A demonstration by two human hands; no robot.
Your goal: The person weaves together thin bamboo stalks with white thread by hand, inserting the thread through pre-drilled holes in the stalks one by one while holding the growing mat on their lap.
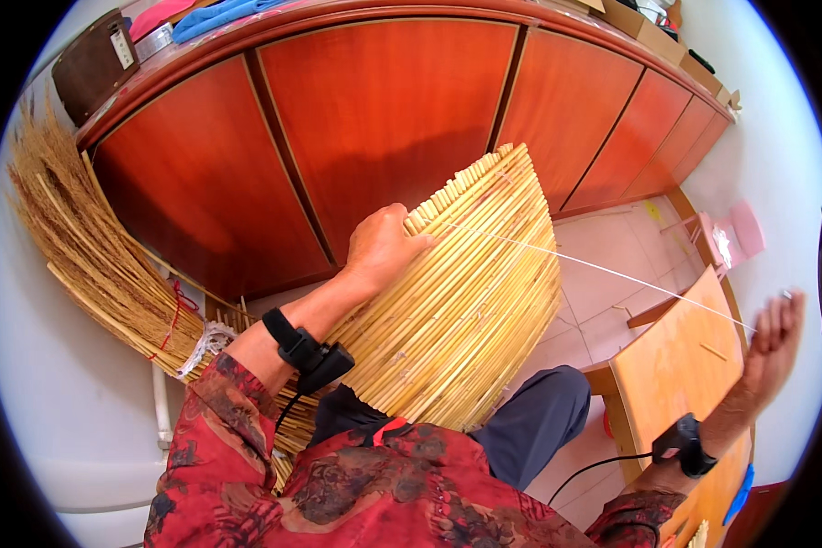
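A panel of yellow stalks (457,310), laid side by side and bound together, stands tilted over my lap. My left hand (381,248) is closed around its upper left edge, with the thumb on the front face and the other fingers mostly hidden behind. From near that thumb a white thread (615,273) runs taut across the panel to the right. At its far end, my right hand (773,342) is raised over the wooden table, fingers curled on the thread. A small shiny bit shows at the fingertips, too small to name.
Red-brown cabinets (384,100) stand close ahead. At the left leans a big bundle of dry stalks with plumes (91,228), tied with red and white string. A wooden table (676,365) bearing a short stalk piece (713,352) is at my right, with a pink chair (745,230) beyond.
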